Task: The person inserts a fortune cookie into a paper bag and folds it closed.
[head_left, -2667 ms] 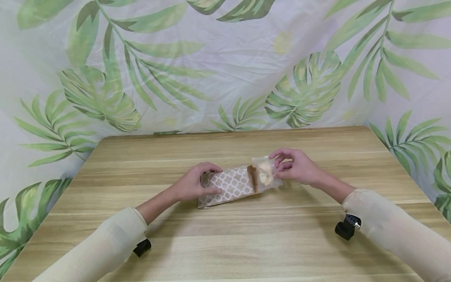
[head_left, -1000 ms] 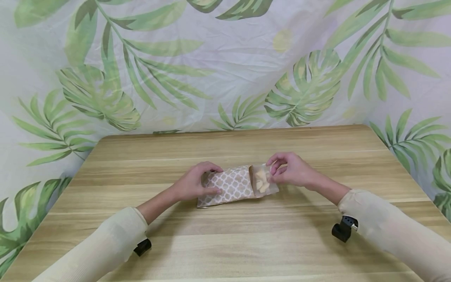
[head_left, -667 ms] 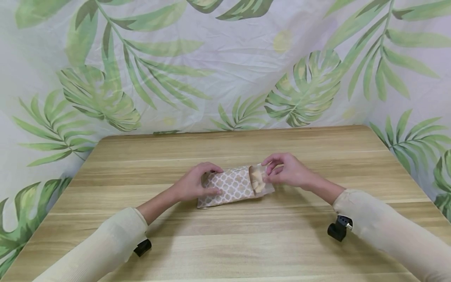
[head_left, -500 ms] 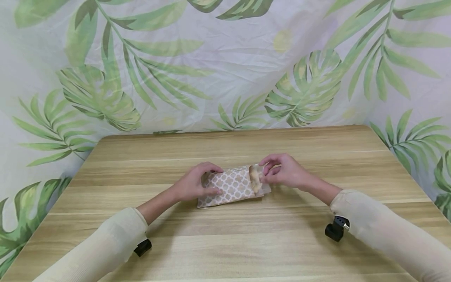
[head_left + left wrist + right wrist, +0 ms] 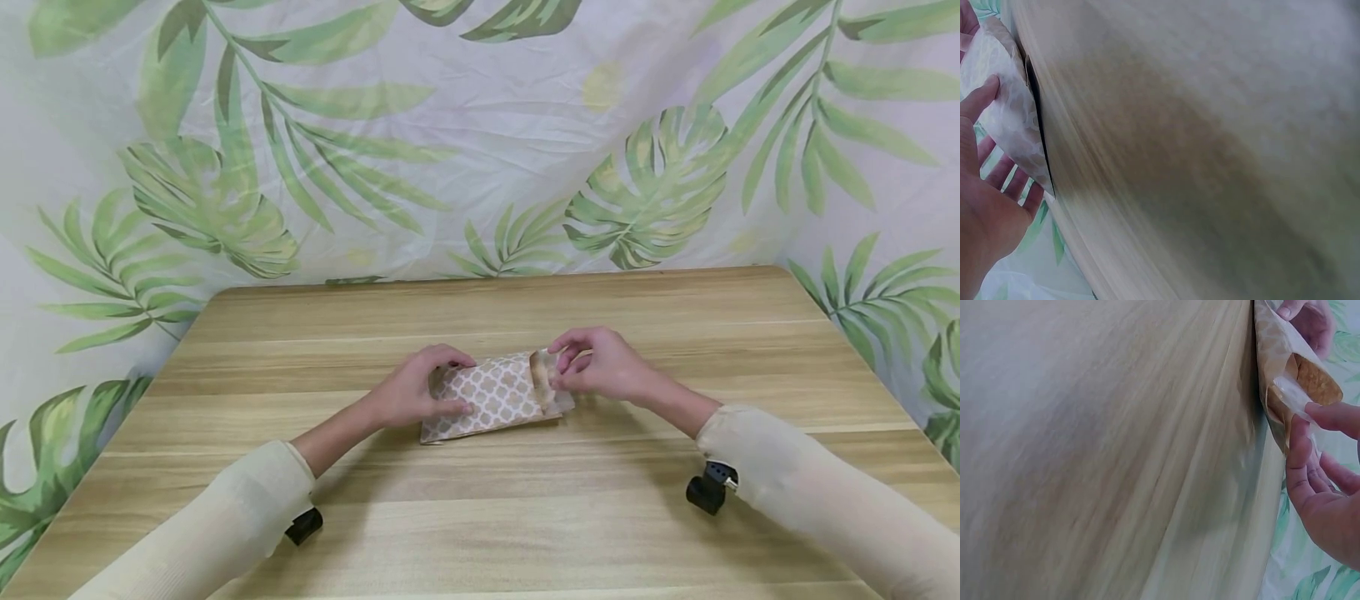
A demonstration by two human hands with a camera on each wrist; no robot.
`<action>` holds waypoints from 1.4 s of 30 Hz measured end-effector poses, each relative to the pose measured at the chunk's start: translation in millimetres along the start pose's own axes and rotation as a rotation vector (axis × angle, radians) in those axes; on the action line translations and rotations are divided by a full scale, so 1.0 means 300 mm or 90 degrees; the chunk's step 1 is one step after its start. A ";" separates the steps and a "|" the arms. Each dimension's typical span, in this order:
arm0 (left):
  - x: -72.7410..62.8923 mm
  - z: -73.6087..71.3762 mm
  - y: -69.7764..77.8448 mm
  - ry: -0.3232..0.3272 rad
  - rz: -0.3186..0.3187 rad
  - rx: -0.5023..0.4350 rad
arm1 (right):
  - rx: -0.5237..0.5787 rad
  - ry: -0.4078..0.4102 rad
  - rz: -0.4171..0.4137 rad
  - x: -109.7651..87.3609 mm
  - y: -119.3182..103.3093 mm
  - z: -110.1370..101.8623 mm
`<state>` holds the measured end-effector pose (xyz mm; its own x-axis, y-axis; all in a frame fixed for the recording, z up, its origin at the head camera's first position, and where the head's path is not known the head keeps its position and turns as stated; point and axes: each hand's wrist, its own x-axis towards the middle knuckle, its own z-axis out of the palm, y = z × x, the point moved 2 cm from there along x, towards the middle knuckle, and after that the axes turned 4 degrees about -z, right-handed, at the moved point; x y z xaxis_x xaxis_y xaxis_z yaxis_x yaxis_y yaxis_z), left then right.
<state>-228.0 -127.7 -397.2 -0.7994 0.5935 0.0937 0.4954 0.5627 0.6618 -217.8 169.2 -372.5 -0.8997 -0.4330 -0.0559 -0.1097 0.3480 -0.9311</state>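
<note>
A paper bag [image 5: 495, 390] with a white-and-tan lattice pattern lies on the table, its mouth facing right. My left hand [image 5: 411, 392] holds the bag's left end, thumb on top and fingers at the far edge; the left wrist view shows the thumb pressing the paper bag [image 5: 1013, 112]. At the mouth, my right hand [image 5: 603, 367] pinches the end of a clear plastic bag [image 5: 562, 402]. Most of that plastic bag is inside the paper one, and its pale contents are hidden. The right wrist view shows the plastic bag [image 5: 1292, 397] between thumb and fingers, beside the brown inside of the mouth.
The wooden table [image 5: 480, 517] reaches back to a leaf-patterned cloth [image 5: 510, 150] hanging behind and at both sides. A black wrist camera [image 5: 707, 490] hangs under the right sleeve, and another black camera [image 5: 304, 527] under the left.
My right hand has moved left, pushing the plastic bag into the paper bag until its pale pieces are covered. My left hand stays in place on the paper bag.
</note>
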 end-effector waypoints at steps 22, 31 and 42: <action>-0.020 -0.029 -0.002 -0.024 0.044 0.039 | 0.061 -0.034 -0.015 -0.014 0.036 0.008; -0.039 -0.042 -0.023 -0.046 0.086 0.137 | 0.009 -0.044 -0.049 -0.016 0.041 0.015; -0.046 -0.034 -0.023 -0.063 0.057 0.144 | -0.077 -0.028 -0.127 -0.013 0.047 0.020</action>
<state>-224.0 -145.6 -395.4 -0.7177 0.6935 0.0634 0.6344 0.6136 0.4702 -213.3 170.7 -387.7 -0.8362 -0.5381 0.1062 -0.3349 0.3476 -0.8758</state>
